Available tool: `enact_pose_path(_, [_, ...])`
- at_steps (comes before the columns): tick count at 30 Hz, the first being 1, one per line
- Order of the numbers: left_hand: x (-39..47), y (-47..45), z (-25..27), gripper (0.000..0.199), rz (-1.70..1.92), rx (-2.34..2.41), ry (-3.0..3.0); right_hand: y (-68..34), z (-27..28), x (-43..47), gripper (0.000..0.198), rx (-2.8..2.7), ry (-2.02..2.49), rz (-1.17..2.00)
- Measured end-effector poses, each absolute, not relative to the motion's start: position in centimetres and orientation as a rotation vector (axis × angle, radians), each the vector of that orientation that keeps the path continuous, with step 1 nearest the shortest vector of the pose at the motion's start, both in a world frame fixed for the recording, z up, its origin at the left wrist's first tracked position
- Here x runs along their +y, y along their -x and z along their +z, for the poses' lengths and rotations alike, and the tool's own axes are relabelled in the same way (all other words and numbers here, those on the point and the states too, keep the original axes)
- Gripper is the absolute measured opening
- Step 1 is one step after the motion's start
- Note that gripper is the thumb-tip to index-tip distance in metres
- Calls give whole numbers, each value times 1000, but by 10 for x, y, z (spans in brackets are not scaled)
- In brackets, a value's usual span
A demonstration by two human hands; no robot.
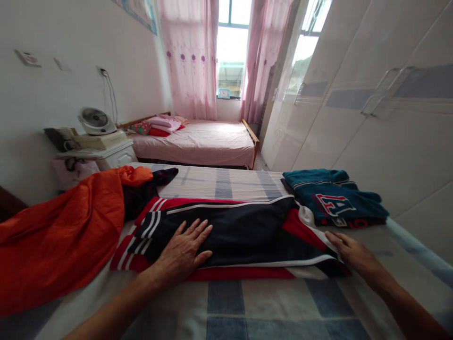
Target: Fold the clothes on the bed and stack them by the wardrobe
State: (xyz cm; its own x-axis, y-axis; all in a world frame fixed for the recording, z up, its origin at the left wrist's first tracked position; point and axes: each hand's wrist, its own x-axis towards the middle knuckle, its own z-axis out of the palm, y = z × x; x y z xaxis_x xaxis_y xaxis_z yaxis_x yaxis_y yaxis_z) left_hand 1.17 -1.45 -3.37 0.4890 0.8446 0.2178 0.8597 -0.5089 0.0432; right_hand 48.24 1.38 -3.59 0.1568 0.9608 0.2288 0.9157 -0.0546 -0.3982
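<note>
Because the orange garment (95, 208) spreads close to the striped cuffs (152, 225), a sideways shove could tangle it with the folded tracksuit garment (244, 231), which lies across the checked sheet (226, 302) in front of you. Your left hand (187, 245) rests flat on top, fingers slightly apart; pressing while sliding could ruck up the layers. At the other end, your right hand's (354, 252) fingers appear pinched on the white edge (322, 236); too hard a tug might skew the fold. Just beyond, the teal garment (304, 182) sits near enough to be knocked askew.
</note>
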Motion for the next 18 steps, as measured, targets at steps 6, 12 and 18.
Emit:
enact_pose_path(6, [-13,-37,-12,56,-446,-1472,2638,-481,-25,21,36,-1204,1721,1311])
enact_pose_path(12, [-2,-51,-31,58,-393,-1588,2758,-450,5,5,59,-935,1616,1572])
enact_pose_path(18, [-6,-67,-18,61,-632,-1687,2799,-419,31,-1,85,-737,1536,1409])
